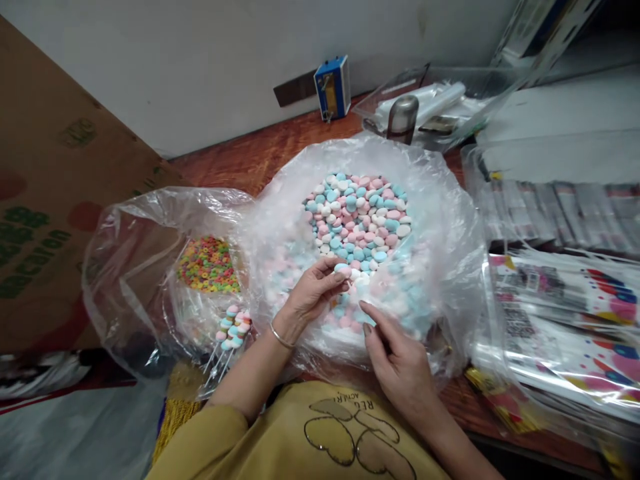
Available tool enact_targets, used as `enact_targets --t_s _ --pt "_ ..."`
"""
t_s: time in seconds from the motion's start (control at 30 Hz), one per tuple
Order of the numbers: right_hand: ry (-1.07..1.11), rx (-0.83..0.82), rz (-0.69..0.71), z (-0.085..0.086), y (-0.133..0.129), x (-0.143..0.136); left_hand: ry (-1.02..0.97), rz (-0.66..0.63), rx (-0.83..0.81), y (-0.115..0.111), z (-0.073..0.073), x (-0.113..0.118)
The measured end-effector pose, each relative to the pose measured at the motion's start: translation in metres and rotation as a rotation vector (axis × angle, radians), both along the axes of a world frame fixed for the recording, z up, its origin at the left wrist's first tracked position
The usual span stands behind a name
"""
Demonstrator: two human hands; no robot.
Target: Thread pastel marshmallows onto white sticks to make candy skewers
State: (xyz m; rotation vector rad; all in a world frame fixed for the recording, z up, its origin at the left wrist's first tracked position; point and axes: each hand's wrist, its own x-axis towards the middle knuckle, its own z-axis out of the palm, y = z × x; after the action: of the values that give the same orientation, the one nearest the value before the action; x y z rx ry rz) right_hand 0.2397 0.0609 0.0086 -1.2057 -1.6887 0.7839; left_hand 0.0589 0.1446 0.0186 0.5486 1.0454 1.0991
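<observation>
One pastel candy is sitting pinched in the left hand, over a large bag holding pink, white and blue candies. The right hand is hovering, fingers parted, seemingly empty. Single-piece handling seems to be going on, calling for a steady pinch next. A smaller bag is holding colourful rings near skewered candies.

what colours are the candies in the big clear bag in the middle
The candies are pale pink, light blue and white, seen best in the head view.
</observation>
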Motion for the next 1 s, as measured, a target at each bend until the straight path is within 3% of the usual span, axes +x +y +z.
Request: enact_targets --t_s 0.4,0.67,1.0 --pt "0.017 -0.055 -0.018 0.004 0.004 0.001 0.075 -0.025 0.057 -0.006 -0.003 0.004" --pt "0.106 -0.233 -0.042 0.004 0.002 -0.002 0.238 -0.043 0.150 -0.011 -0.002 0.011" --pt "0.213 -0.332 -0.082 0.005 0.007 -0.010 0.361 -0.062 0.179 -0.016 -0.007 0.014"
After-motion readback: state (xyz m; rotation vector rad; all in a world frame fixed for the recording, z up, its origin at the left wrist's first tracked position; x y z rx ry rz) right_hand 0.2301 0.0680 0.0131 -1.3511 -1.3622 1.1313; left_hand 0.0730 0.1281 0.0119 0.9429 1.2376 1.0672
